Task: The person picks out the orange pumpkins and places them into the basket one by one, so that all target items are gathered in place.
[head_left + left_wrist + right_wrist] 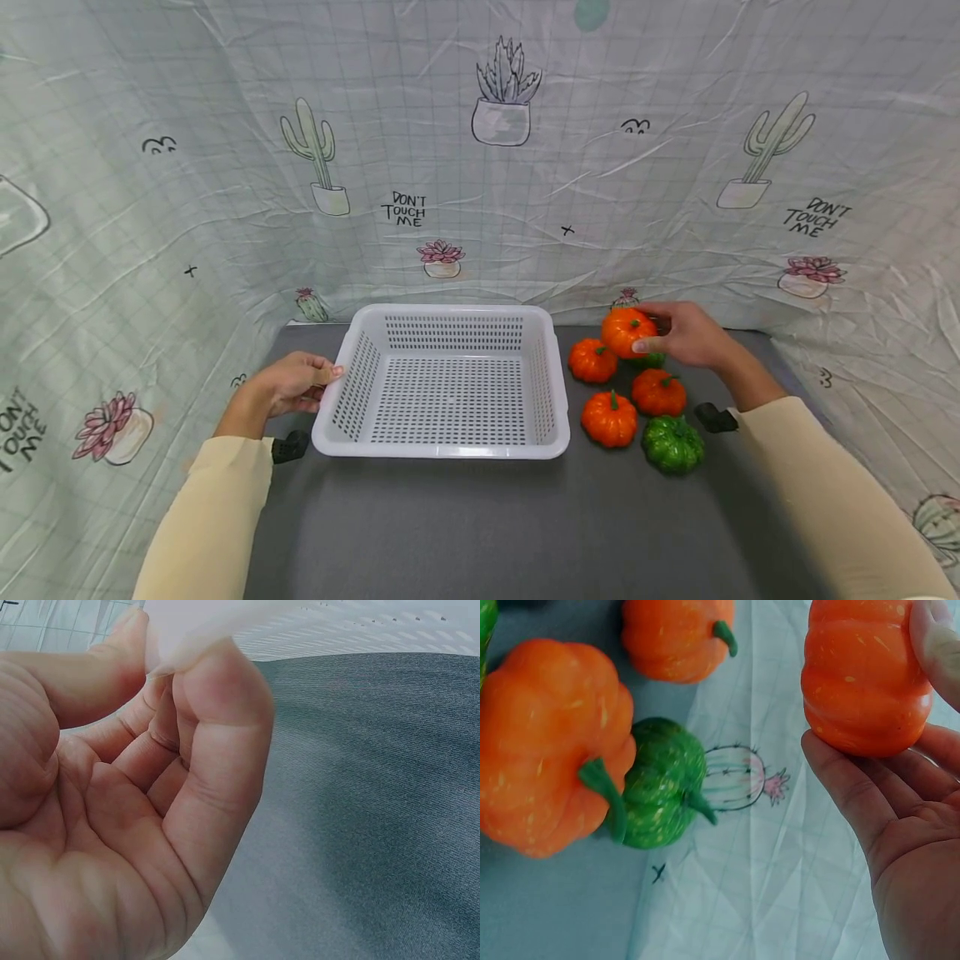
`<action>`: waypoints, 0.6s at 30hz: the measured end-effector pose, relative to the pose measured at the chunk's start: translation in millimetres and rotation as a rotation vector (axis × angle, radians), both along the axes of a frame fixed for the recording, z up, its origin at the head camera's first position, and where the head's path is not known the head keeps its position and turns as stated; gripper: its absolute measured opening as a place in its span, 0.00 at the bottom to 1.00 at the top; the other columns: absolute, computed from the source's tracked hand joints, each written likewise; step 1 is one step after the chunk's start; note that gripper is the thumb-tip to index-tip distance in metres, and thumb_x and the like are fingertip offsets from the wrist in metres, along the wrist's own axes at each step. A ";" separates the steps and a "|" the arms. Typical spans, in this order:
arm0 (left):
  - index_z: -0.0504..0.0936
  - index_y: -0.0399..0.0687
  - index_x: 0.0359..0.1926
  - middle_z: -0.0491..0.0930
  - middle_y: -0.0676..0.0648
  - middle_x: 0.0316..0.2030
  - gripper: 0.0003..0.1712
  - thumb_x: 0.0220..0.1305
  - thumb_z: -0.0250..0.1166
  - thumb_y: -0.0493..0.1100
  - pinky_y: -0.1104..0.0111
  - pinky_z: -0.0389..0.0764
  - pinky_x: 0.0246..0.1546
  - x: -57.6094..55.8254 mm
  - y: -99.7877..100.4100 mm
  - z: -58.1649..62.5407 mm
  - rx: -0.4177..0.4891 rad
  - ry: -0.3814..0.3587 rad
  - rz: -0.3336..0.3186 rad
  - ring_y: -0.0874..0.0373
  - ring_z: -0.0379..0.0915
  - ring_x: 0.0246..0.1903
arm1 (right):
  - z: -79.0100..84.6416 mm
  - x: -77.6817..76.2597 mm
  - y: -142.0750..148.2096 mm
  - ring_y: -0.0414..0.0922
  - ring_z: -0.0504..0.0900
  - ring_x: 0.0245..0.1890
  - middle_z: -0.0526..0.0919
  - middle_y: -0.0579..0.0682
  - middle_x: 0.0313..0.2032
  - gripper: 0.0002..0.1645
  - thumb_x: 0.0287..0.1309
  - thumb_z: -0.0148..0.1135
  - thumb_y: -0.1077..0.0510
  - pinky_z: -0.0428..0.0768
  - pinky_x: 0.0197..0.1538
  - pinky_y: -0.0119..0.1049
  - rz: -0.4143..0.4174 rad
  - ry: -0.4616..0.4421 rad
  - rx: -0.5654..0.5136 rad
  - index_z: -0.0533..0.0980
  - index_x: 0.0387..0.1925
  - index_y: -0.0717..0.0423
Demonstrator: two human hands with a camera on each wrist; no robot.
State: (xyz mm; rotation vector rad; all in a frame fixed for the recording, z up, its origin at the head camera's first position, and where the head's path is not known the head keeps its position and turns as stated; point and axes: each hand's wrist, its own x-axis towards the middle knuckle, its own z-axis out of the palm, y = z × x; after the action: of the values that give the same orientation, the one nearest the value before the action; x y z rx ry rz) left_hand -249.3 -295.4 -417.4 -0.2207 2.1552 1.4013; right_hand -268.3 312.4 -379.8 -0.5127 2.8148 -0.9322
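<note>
My left hand (300, 383) pinches the left rim of a white perforated plastic basket (441, 451); in the left wrist view, thumb and forefinger (229, 712) meet on that rim. Nothing lies inside the basket. Right of it, my right hand (686, 332) grips an orange pumpkin (626, 332) between thumb and fingers, above the other pumpkins. In the right wrist view this held pumpkin (866, 675) is raised against the cloth, and a green pumpkin (660, 784) sits beside an orange one (547, 750) below.
On the grey table (465, 525), orange pumpkins stand at the basket's right: one at the back (592, 361), one in front (610, 419), one further right (658, 392). A green pumpkin (673, 445) is nearest the front. Patterned cloth (525, 192) hangs behind and at both sides.
</note>
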 end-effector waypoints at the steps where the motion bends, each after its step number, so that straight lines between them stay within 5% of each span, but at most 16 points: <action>1: 0.83 0.40 0.48 0.87 0.48 0.36 0.16 0.79 0.59 0.49 0.64 0.84 0.36 0.1 0.4 -0.1 -0.002 -0.001 0.006 0.56 0.83 0.36 | 1.0 -0.2 -2.5 0.62 0.84 0.58 0.81 0.69 0.62 0.42 0.67 0.71 0.52 0.83 0.57 0.56 0.001 -0.002 -0.001 0.66 0.74 0.66; 18: 0.83 0.39 0.49 0.87 0.48 0.36 0.17 0.79 0.59 0.50 0.64 0.83 0.35 2.1 0.3 -0.6 -0.003 0.006 0.000 0.56 0.83 0.35 | 2.2 -7.1 -30.2 0.58 0.84 0.55 0.82 0.67 0.61 0.40 0.63 0.74 0.57 0.80 0.60 0.56 0.045 0.037 0.000 0.69 0.72 0.66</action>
State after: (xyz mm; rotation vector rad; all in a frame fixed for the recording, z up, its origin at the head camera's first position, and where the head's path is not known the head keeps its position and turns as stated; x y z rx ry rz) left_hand -247.2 -295.1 -418.1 -0.2172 2.1626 1.4005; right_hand -275.3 282.2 -377.6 -0.5963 2.8238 -0.9233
